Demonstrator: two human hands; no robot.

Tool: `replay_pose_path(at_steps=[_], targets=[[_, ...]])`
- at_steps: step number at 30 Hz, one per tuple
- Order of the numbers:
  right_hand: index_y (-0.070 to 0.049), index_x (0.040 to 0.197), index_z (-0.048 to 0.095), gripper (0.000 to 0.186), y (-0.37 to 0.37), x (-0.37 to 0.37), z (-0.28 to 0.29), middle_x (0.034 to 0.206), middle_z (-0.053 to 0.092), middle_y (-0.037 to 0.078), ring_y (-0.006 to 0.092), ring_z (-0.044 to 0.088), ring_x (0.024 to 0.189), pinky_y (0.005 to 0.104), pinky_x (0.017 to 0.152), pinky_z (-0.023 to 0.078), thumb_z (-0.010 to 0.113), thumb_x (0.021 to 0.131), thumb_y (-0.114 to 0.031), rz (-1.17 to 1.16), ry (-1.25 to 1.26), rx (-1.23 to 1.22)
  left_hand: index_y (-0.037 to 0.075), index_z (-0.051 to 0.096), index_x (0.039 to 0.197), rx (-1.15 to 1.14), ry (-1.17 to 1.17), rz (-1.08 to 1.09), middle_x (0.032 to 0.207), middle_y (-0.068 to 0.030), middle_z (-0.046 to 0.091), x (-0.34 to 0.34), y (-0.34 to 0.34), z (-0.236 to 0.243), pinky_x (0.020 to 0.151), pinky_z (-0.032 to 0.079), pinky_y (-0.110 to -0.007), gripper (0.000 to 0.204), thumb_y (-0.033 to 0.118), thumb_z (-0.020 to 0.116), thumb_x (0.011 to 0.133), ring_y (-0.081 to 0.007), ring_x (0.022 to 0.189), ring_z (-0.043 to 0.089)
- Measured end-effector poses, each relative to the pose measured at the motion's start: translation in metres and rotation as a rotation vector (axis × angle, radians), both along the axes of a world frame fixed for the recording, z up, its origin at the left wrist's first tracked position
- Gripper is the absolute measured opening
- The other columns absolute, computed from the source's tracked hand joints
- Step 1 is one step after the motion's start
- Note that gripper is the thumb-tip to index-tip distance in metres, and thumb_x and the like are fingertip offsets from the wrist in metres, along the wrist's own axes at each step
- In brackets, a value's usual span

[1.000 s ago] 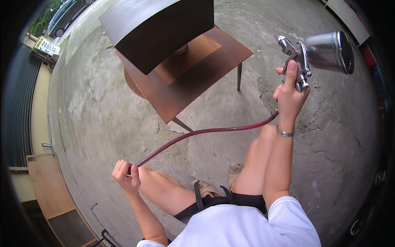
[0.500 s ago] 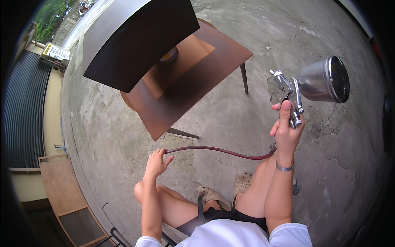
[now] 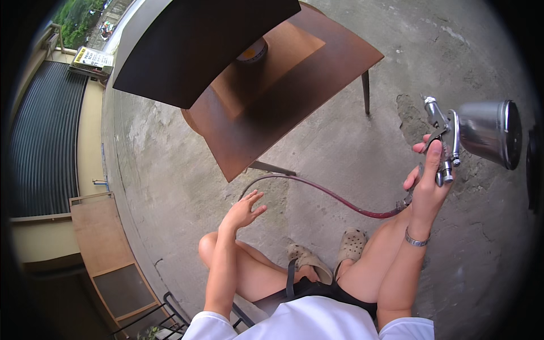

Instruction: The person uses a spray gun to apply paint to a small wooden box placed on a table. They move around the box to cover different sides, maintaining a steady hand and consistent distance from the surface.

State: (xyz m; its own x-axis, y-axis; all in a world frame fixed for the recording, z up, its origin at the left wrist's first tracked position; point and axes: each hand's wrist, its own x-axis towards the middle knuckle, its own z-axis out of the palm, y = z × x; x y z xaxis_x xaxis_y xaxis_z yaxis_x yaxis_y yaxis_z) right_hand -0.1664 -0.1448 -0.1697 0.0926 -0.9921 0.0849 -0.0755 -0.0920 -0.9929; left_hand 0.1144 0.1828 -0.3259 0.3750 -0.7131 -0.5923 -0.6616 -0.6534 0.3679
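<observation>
My right hand point(image 3: 432, 184) grips a silver spray gun point(image 3: 445, 136) by its handle, with fingers at the trigger. A metal cup point(image 3: 484, 131) juts from the gun's right side. From the handle's foot a dark red hose point(image 3: 340, 198) curves left over the floor and passes behind my left hand point(image 3: 242, 211). That hand is open, fingers spread, beside the hose. Ahead is a wooden chair: its brown seat point(image 3: 317, 85) bears dark shaded patches, and its curved backrest point(image 3: 198, 51) is nearly black. The backrest partly hides a round object point(image 3: 253, 52) on the seat.
The chair's legs point(image 3: 365, 93) stand on rough concrete point(image 3: 317, 141). On the left are a dark roller shutter point(image 3: 48, 136), a wooden panel point(image 3: 105, 238) and a sign point(image 3: 93, 59). Black metal bars point(image 3: 175, 306) are close to my left side.
My left hand has let go of the hose and its fingers have spread. The spray gun has moved right and slightly down within the view. The view itself has shifted.
</observation>
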Motion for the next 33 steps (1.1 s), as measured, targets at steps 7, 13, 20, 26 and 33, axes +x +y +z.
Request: replay_pose_path(at_steps=[7, 13, 20, 26, 33], targets=[[0.005, 0.111, 0.064, 0.043, 0.006, -0.011, 0.005, 0.089, 0.069, 0.01, 0.0058, 0.048, 0.042, 0.0203, 0.038, 0.035, 0.057, 0.103, -0.037, -0.032, 0.093, 0.083, 0.011, 0.056, 0.141, 0.169, 0.054, -0.011, 0.142, -0.0169, 0.056, -0.003, 0.0, -0.007, 0.104, 0.046, -0.044, 0.061, 0.055, 0.054, 0.098, -0.0362, 0.126, 0.056], [0.006, 0.114, 0.062, 0.043, 0.005, -0.022, -0.002, 0.091, 0.066, 0.011, 0.0051, 0.047, 0.042, 0.0192, 0.036, 0.034, 0.056, 0.104, -0.036, -0.012, 0.11, 0.058, 0.009, 0.058, 0.137, 0.04, 0.082, -0.128, 0.131, -0.0197, 0.063, -0.037, -0.027, -0.017, 0.098, 0.048, -0.045, 0.057, 0.051, 0.054, 0.099, -0.0368, 0.113, 0.063], [0.005, 0.121, 0.059, 0.046, 0.003, -0.022, -0.007, 0.091, 0.061, 0.01, 0.0054, 0.046, 0.044, 0.0191, 0.037, 0.036, 0.05, 0.106, -0.038, 0.01, 0.033, 0.054, 0.004, 0.067, 0.107, -0.124, 0.18, -0.166, 0.106, -0.0169, 0.07, -0.08, -0.062, -0.009, 0.085, 0.052, -0.044, 0.045, 0.047, 0.054, 0.1, -0.0345, 0.1, 0.066], [0.004, 0.12, 0.059, 0.047, 0.006, -0.016, -0.002, 0.093, 0.061, 0.01, 0.0057, 0.045, 0.046, 0.0193, 0.037, 0.034, 0.048, 0.107, -0.039, 0.017, 0.042, 0.062, 0.005, 0.066, 0.095, -0.376, 0.12, -0.222, 0.091, -0.0138, 0.064, -0.101, -0.081, 0.016, 0.078, 0.05, -0.045, 0.034, 0.038, 0.058, 0.099, -0.0339, 0.09, 0.063], [0.003, 0.116, 0.059, 0.041, 0.014, -0.008, 0.01, 0.092, 0.063, 0.009, 0.0047, 0.046, 0.045, 0.0182, 0.036, 0.034, 0.05, 0.107, -0.035, 0.005, -0.026, 0.01, 0.006, 0.065, 0.097, -0.516, 0.206, -0.268, 0.092, -0.0134, 0.062, -0.114, -0.095, 0.034, 0.082, 0.049, -0.045, 0.029, 0.035, 0.059, 0.099, -0.0339, 0.093, 0.062]])
